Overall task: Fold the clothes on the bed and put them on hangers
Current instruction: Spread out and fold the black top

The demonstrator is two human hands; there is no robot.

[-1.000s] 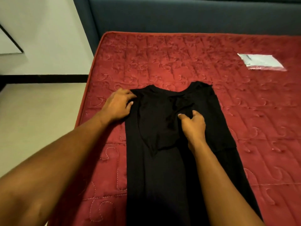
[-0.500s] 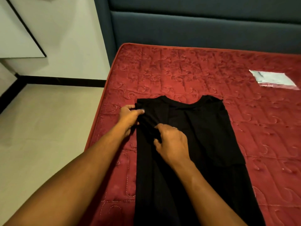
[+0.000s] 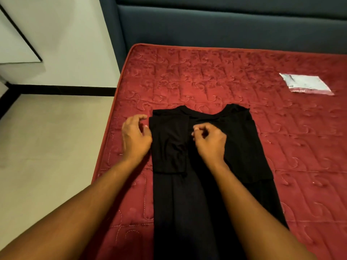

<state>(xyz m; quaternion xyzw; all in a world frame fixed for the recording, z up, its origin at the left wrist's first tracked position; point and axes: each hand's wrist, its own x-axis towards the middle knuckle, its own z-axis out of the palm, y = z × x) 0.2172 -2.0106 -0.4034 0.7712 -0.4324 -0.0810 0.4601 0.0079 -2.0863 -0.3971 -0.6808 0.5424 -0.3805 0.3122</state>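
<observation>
Already half-folded on the red bed (image 3: 187, 76), black garment (image 3: 242, 147), left hand (image 3: 136, 139) beside its edge, right hand (image 3: 210, 141) above its middle, fingers (image 3: 138, 117) loosely curled, holding nothing.

Bedroom in a private home. A red quilted mattress (image 3: 206, 76) fills the scene, its stitched swirl pattern in plain view. Behind the mattress rises a dark blue padded headboard (image 3: 225, 29). Left of the mattress, a pale floor (image 3: 47, 137) meets a white wall (image 3: 75, 44) along a black skirting strip (image 3: 62, 90). A black garment (image 3: 234, 147) lies spread flat on the mattress near its left edge, and a white plastic packet (image 3: 308, 84) rests toward its far right side.
</observation>
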